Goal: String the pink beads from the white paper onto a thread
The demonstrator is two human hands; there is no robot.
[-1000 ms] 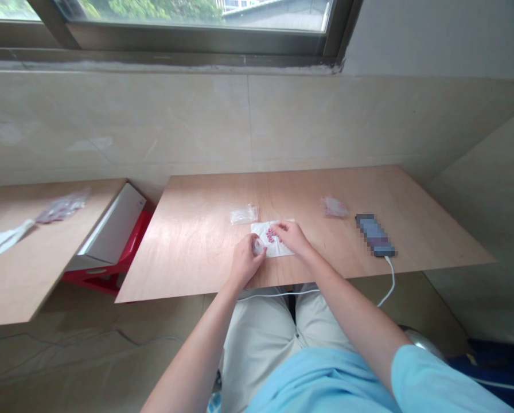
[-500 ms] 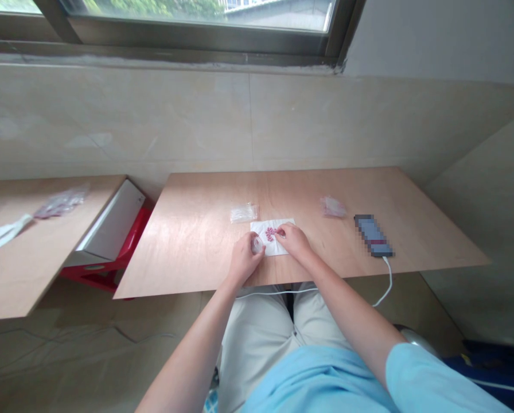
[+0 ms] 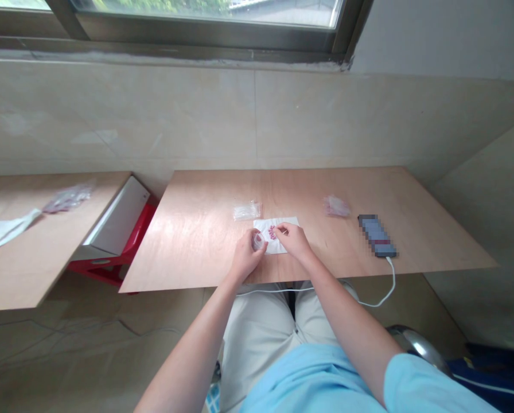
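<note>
Near the front of the wooden table, my left hand [image 3: 247, 252] curls its fingers and thumb around a small clear round object [image 3: 258, 241], whose exact kind I cannot make out. It is held at the left edge of a white sheet [image 3: 278, 248]. Several small pink beads [image 3: 271, 232] lie clustered on that sheet. My right hand [image 3: 295, 239] is pinched closed at the right side of the beads, its fingertips over the sheet. Whatever lies between those fingertips is too small to name.
Behind the sheet lies a clear plastic packet [image 3: 246, 211]. A pinkish plastic packet [image 3: 337, 206] sits farther right, beside a phone [image 3: 376, 236] with a white cable [image 3: 391, 281]. Left of the table [image 3: 175, 252], a gap with a red stool [image 3: 139, 229] separates a second table [image 3: 20, 275].
The whole view has shifted slightly. My left hand keeps its hold on the clear round object, and my right fingertips stay by the beads with only a slight movement.
</note>
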